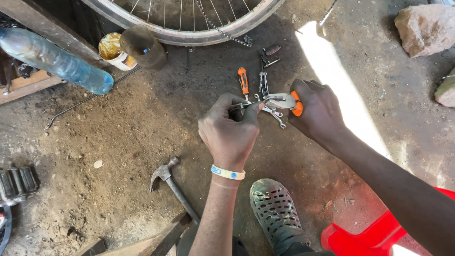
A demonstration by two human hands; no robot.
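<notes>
- Above the dirt floor [118, 132], the right hand [318, 111] is closed round orange-handled pliers [284, 101]; the left hand [230, 130] pinches a small metal part [239, 106] at the plier nose, fingers curled tight.
- Judging by this, a gripping or bending step is under way; next likely calls for a steady squeeze.
- Below lie an orange screwdriver [243, 80] and spanners [275, 114]; a hammer [173, 186], bicycle wheel [189, 23] and plastic bottle [57, 59] sit well apart, nothing obstructing.
</notes>
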